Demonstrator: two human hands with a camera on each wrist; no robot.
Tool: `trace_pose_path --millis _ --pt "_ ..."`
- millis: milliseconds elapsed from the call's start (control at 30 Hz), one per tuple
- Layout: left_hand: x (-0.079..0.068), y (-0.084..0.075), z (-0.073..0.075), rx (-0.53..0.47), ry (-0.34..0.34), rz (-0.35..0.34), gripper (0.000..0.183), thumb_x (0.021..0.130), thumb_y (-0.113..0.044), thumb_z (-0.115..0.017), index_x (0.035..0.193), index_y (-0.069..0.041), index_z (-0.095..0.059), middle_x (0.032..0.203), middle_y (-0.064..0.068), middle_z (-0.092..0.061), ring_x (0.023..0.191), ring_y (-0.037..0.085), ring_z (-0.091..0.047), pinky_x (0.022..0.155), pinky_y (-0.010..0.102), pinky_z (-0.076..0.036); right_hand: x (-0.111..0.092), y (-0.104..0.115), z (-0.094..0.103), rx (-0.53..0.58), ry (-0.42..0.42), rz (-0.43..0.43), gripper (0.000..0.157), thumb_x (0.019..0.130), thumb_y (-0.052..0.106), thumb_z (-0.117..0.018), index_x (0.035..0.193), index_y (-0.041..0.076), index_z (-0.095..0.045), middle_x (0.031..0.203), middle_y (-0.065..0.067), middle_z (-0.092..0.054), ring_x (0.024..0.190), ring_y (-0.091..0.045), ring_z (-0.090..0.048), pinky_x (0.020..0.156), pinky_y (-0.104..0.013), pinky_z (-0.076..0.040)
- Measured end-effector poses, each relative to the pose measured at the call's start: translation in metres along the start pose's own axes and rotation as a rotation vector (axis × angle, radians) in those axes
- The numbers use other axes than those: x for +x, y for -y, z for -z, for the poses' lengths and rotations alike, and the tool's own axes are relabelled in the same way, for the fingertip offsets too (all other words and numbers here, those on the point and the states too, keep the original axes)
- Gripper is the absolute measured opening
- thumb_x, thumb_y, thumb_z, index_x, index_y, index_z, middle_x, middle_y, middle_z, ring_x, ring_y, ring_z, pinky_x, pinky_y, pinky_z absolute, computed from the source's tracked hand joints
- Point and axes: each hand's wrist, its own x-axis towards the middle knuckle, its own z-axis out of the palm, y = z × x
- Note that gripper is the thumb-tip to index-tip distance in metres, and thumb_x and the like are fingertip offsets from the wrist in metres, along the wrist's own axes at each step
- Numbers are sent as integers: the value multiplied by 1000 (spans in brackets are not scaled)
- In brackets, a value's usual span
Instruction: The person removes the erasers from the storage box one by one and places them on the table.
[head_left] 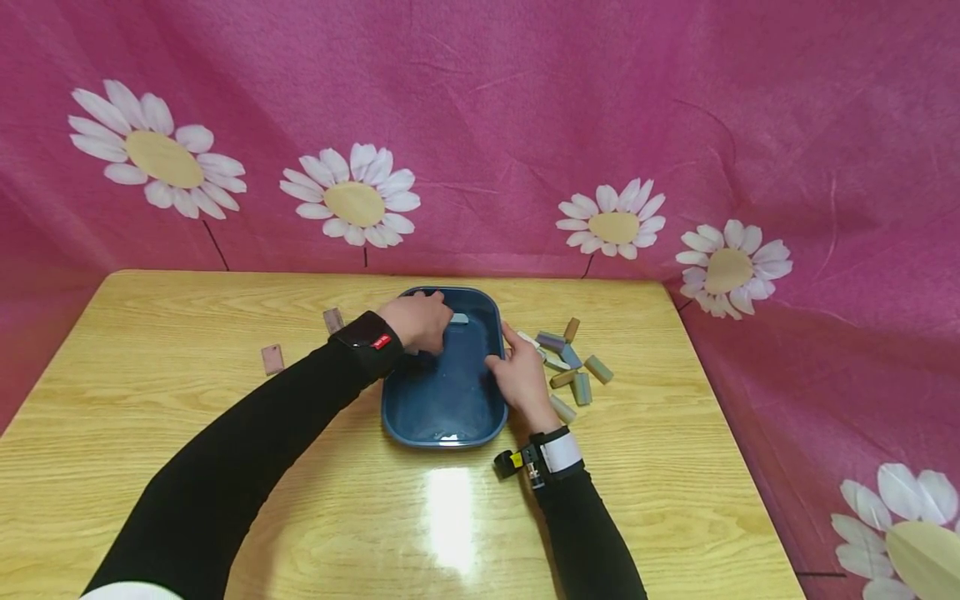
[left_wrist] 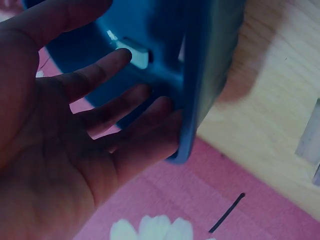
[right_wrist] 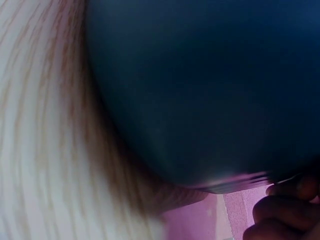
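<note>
A deep blue rectangular dish [head_left: 446,400] with rounded corners stands mid-table. My left hand [head_left: 420,321] reaches over its left rim into the far part. In the left wrist view the left fingers [left_wrist: 137,102] are spread and loosely bent, with nothing held between them. A small pale block [left_wrist: 140,57] lies inside the dish by one fingertip; whether they touch cannot be told. My right hand [head_left: 521,375] grips the dish's right wall, thumb over the rim and the other fingers outside. The dish's dark outer side [right_wrist: 190,100] fills most of the right wrist view.
Right of the dish lies a loose group of small muted-coloured blocks [head_left: 570,354]. On the left are a pinkish block [head_left: 272,359] and a mauve-grey block [head_left: 333,320]. The wooden table [head_left: 165,400] ends at a pink flowered cloth [head_left: 480,125] behind and at the sides.
</note>
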Motion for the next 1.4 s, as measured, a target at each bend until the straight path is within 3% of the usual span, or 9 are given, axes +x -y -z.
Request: trace_pose_path --millis 133,333,533,867,1067,1300,1400 --pt "4 -1 -6 19 43 11 44 85 -20 -64 127 -7 -64 141 17 -47 115 34 -49 89 43 -49 -1 1 -1 -1 5 -5 68 80 10 -61 147 9 -49 53 5 -32 45 -12 -31 48 -28 -28" --pt "6 -2 -11 82 73 10 46 83 -16 -68 127 -5 -62 135 18 -50 109 32 -53 92 45 -51 0 1 -2 8 1 -5 67 80 11 -62 146 9 -50 53 5 -32 45 -12 -32 47 -27 -29" --pt "9 2 -17 96 59 -4 45 85 -14 -66 129 -3 -62 132 20 -52 107 32 -54 95 46 -51 1 0 -2 0 -3 -10 67 80 11 -62 146 10 -50 54 6 -35 46 -11 -36 49 -27 -32" --pt "7 6 -24 52 35 -7 49 82 -18 -72 127 -2 -61 127 18 -55 99 30 -55 87 43 -55 0 0 -2 -13 0 -7 67 80 11 -62 146 10 -50 54 5 -34 46 -12 -35 49 -27 -31" --pt "3 6 -19 18 -5 -19 45 80 -20 -73 120 -3 -65 128 17 -54 99 29 -54 82 42 -53 0 1 -2 -9 1 -14 67 81 11 -62 147 10 -50 53 5 -34 45 -13 -34 47 -27 -30" --pt "-7 4 -4 19 -74 -59 46 77 -29 -76 115 -3 -69 134 19 -54 105 31 -57 92 44 -53 0 1 -1 -3 -6 -20 67 80 11 -61 146 12 -50 54 5 -35 46 -12 -36 49 -28 -33" --pt "-14 6 2 30 -106 -86 43 76 -30 -77 108 -2 -71 128 19 -58 106 32 -58 92 44 -52 0 1 -1 -7 -7 -21 67 80 11 -61 146 12 -50 55 5 -35 48 -12 -37 50 -28 -34"
